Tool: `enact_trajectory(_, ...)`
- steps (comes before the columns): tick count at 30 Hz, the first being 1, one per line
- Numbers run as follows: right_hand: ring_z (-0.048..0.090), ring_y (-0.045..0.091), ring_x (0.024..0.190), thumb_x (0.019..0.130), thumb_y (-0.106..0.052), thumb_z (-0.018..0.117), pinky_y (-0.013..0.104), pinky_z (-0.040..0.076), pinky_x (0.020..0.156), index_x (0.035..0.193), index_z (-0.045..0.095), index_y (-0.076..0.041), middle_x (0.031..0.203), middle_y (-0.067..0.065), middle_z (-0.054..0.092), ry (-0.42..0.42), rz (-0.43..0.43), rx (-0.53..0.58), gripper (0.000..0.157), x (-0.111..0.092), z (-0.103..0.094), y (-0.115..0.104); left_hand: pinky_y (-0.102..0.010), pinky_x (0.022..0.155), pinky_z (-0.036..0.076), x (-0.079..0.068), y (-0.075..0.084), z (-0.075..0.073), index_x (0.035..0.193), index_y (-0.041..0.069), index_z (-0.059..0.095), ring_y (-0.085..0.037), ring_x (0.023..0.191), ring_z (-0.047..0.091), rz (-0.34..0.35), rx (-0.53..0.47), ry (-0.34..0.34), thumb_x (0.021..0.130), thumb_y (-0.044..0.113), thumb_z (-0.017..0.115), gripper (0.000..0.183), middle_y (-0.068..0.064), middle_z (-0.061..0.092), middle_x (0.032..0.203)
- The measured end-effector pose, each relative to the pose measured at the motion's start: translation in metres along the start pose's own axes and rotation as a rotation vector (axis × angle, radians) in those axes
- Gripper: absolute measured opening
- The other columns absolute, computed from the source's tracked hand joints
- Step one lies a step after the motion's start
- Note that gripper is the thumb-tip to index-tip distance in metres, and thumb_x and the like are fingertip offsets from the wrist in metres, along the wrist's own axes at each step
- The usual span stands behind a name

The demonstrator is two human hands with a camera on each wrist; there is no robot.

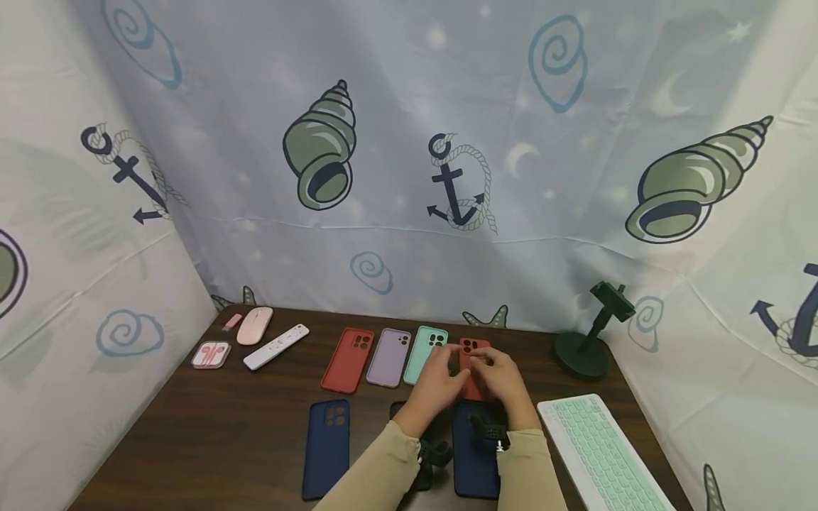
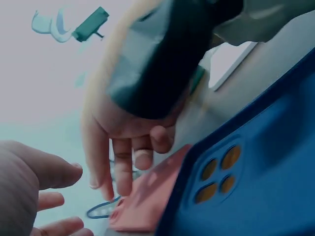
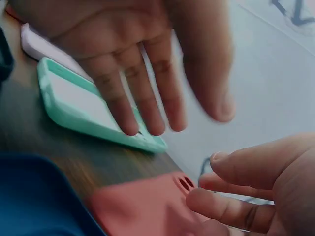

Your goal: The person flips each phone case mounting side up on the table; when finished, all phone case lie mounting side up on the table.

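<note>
My left hand (image 1: 439,380) hovers over the far row of phone cases, beside the mint green case (image 1: 418,355). Opposite it is my right hand (image 1: 503,380), at the right side of a red phone case (image 1: 474,387) with camera holes. Both hands face each other over that red case, fingers loosely extended and thumbs apart. Nothing shows between the fingers in the left wrist view, where the right hand (image 2: 133,132) wears a dark strap. Fingertips of the right hand (image 3: 251,191) overlap the camera end of the red case in the right wrist view.
Another red case (image 1: 347,360) and a lilac case (image 1: 388,358) lie left. Nearer are two blue cases, one left (image 1: 326,447), one under the right wrist (image 1: 473,461). A keyboard (image 1: 603,447) and green stand (image 1: 583,355) are right; a mouse (image 1: 254,326) and remote (image 1: 276,348) far left.
</note>
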State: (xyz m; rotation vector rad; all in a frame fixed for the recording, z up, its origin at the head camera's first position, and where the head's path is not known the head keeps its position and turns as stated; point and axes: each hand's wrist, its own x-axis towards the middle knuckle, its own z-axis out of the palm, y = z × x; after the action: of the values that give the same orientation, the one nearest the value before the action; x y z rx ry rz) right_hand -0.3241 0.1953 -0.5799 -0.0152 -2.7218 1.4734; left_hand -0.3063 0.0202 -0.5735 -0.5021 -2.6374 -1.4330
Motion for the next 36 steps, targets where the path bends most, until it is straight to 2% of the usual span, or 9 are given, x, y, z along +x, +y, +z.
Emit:
enact_trajectory(3,0.058,0.017,0.065,0.099,-0.03,0.065,0.031,0.048,0.058,0.124,0.071,-0.011,0.098,0.01,0.07,0.002,0.038,0.063,0.032,-0.001,-0.009,0.007,-0.047,0.097,0.05,0.002,0.001,0.013,0.144,0.006,0.05,-0.033,0.12,0.058,0.0,-0.017,0.007,0.095,0.023,0.07,0.055,-0.022,0.055,0.134)
enact_trajectory(6,0.055,0.019,0.057,0.1,-0.03,0.064,0.031,0.044,0.049,0.128,0.068,-0.008,0.093,0.014,0.066,0.004,0.081,0.095,0.035,-0.003,-0.017,0.012,-0.047,0.095,0.049,0.002,0.001,0.022,0.147,0.003,0.046,-0.031,0.117,0.056,-0.042,-0.09,0.011,0.095,0.023,0.07,0.06,-0.023,0.053,0.134)
enact_trajectory(10,0.057,0.021,0.059,0.1,-0.029,0.063,0.033,0.044,0.048,0.128,0.066,-0.004,0.091,0.017,0.063,0.018,0.131,0.08,0.037,-0.006,-0.02,0.018,-0.046,0.093,0.049,-0.001,-0.003,0.029,0.152,0.002,0.036,-0.031,0.115,0.054,-0.094,-0.178,-0.016,0.096,0.025,0.068,0.069,-0.023,0.049,0.136)
enact_trajectory(12,0.057,0.02,0.06,0.1,-0.03,0.063,0.032,0.044,0.049,0.127,0.066,-0.004,0.091,0.014,0.063,0.018,0.159,0.059,0.037,-0.005,-0.02,0.022,-0.047,0.093,0.049,-0.003,-0.005,0.031,0.154,0.001,0.033,-0.033,0.116,0.054,-0.097,-0.198,-0.029,0.096,0.025,0.069,0.072,-0.024,0.048,0.137)
enact_trajectory(15,0.056,0.019,0.061,0.101,-0.031,0.062,0.032,0.045,0.05,0.127,0.065,-0.005,0.092,0.013,0.064,-0.005,0.193,0.039,0.037,-0.004,-0.019,0.026,-0.047,0.094,0.049,-0.006,-0.01,0.033,0.155,0.001,0.03,-0.032,0.118,0.054,-0.087,-0.161,-0.051,0.096,0.026,0.069,0.075,-0.023,0.046,0.141)
enact_trajectory(21,0.06,0.02,0.068,0.1,-0.034,0.062,0.032,0.046,0.052,0.13,0.063,-0.006,0.099,0.013,0.067,-0.027,0.197,0.023,0.041,-0.002,-0.021,0.027,-0.044,0.099,0.048,-0.009,-0.015,0.037,0.158,0.004,0.027,-0.027,0.125,0.05,-0.039,-0.07,-0.106,0.097,0.029,0.067,0.077,-0.017,0.042,0.149)
enact_trajectory(28,0.061,0.019,0.066,0.1,-0.03,0.063,0.031,0.046,0.051,0.131,0.062,-0.006,0.099,0.015,0.069,-0.025,0.178,0.008,0.04,-0.002,-0.021,0.024,-0.045,0.102,0.047,-0.009,-0.019,0.038,0.158,0.004,0.026,-0.028,0.13,0.05,-0.04,-0.068,-0.101,0.098,0.03,0.065,0.076,-0.016,0.043,0.15)
enact_trajectory(36,0.06,0.02,0.065,0.1,-0.029,0.062,0.032,0.045,0.051,0.133,0.062,-0.009,0.097,0.015,0.067,-0.002,0.171,0.045,0.038,-0.003,-0.024,0.021,-0.046,0.103,0.046,-0.005,-0.018,0.04,0.158,0.003,0.027,-0.029,0.132,0.048,-0.031,-0.06,-0.099,0.097,0.028,0.066,0.077,-0.017,0.043,0.15)
